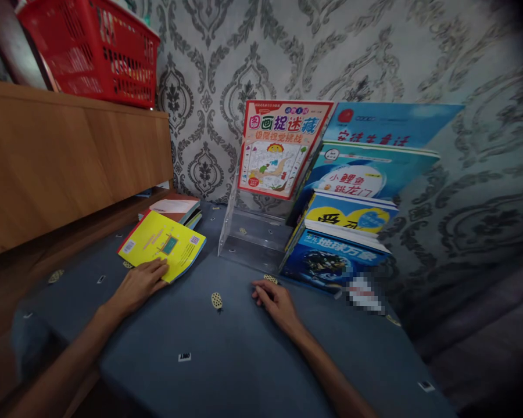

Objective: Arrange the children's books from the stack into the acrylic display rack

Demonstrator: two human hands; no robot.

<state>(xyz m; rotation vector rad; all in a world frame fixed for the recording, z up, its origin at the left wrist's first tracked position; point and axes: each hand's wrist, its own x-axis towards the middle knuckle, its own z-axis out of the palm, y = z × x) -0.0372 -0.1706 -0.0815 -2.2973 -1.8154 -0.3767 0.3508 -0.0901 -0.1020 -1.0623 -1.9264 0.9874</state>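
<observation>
My left hand [142,285] is closed on the near edge of a yellow book [168,241], its fingers on the cover. That book lies tilted against a small pile of books [178,206]. Loosely curled, with nothing visible in its fingers, my right hand [276,302] rests on the cloth in front of a clear stepped book rack [255,244]. A red-bordered picture book [281,151] stands on the rack's upper left. Down the rack's right side stand several books, among them a blue one [396,122], a teal one [375,168] and a dark blue earth book [326,261].
A grey-blue cloth [226,360] with small prints covers the table. At the left stands a wooden cabinet [78,168] with a red basket [100,55] on top. Patterned wallpaper [204,116] rises behind the rack. A blurred-out patch [365,295] lies at the rack's right.
</observation>
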